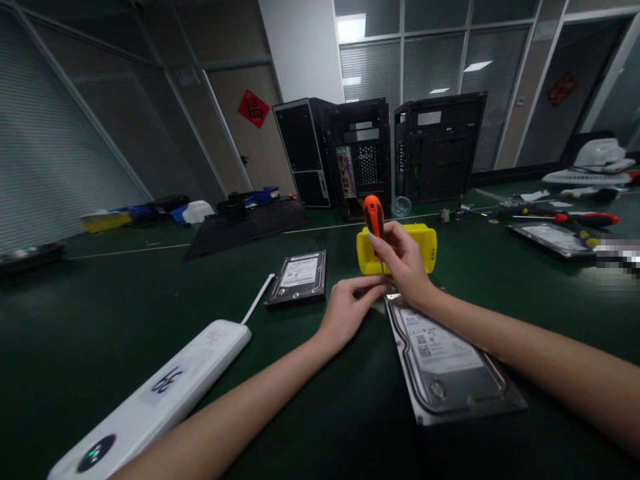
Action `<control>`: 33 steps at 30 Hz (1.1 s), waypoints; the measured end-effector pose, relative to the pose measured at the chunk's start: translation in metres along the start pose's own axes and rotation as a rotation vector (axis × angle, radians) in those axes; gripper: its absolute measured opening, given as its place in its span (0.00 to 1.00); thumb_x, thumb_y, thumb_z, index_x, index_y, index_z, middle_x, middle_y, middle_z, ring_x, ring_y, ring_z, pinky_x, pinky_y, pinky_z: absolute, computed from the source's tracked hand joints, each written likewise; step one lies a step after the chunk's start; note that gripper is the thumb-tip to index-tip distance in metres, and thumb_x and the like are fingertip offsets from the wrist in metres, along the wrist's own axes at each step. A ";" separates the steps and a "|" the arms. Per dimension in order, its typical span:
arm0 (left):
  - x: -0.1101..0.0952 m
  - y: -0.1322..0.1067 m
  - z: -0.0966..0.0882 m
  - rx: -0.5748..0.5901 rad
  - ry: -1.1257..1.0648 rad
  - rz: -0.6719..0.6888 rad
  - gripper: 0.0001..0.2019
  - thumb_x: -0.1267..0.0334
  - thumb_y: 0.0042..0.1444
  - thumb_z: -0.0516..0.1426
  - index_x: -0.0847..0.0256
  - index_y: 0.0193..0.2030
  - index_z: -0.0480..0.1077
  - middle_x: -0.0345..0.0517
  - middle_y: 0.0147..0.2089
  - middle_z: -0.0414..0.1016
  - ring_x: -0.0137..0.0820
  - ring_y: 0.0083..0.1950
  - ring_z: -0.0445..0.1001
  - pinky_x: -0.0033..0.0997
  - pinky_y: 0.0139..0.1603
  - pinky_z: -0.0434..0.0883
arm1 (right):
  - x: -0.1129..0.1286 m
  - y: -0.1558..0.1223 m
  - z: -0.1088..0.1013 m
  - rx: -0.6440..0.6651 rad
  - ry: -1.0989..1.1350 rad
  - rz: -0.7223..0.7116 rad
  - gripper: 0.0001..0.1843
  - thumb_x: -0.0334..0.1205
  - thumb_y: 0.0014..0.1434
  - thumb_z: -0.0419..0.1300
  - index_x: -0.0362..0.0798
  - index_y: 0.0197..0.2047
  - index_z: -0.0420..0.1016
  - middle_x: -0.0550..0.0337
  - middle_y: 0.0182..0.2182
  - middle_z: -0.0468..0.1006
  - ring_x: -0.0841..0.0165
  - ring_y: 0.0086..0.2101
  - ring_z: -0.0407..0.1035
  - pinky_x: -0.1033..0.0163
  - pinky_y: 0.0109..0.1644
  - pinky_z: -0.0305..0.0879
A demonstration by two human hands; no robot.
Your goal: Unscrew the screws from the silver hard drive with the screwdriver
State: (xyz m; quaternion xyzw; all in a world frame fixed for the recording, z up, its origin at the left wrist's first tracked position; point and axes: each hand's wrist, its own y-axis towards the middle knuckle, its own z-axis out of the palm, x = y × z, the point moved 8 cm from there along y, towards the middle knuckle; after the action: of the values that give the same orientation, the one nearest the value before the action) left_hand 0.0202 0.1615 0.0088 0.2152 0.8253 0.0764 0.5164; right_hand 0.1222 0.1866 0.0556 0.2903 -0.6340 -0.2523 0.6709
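From where I stand, the drive (445, 360) lies label up on the green table (320, 427), its far end under the person's hands. The right hand (404, 260) is closed around the screwdriver (373, 212), upright, tip down by the drive's far left corner. There the left hand (347, 308) brings thumb and forefinger nearly together; I can't tell whether they grip anything. Just beyond sits a yellow bin (429, 248). Left are another drive (301, 275) and a white bar (175, 393); computer cases (441, 150) stand behind.
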 end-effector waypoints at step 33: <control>-0.004 0.001 -0.002 -0.018 0.171 0.044 0.09 0.64 0.55 0.56 0.62 0.39 0.76 0.44 0.37 0.78 0.31 0.33 0.73 0.25 0.30 0.65 | -0.010 -0.003 0.008 0.070 -0.011 0.072 0.17 0.52 0.57 0.53 0.47 0.27 0.62 0.65 0.20 0.64 0.74 0.21 0.60 0.67 0.26 0.56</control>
State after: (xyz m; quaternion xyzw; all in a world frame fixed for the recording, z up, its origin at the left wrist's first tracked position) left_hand 0.0202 0.1610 0.0139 0.2213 0.8608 0.1135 0.4440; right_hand 0.1137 0.1903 0.0466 0.2894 -0.6561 -0.2073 0.6654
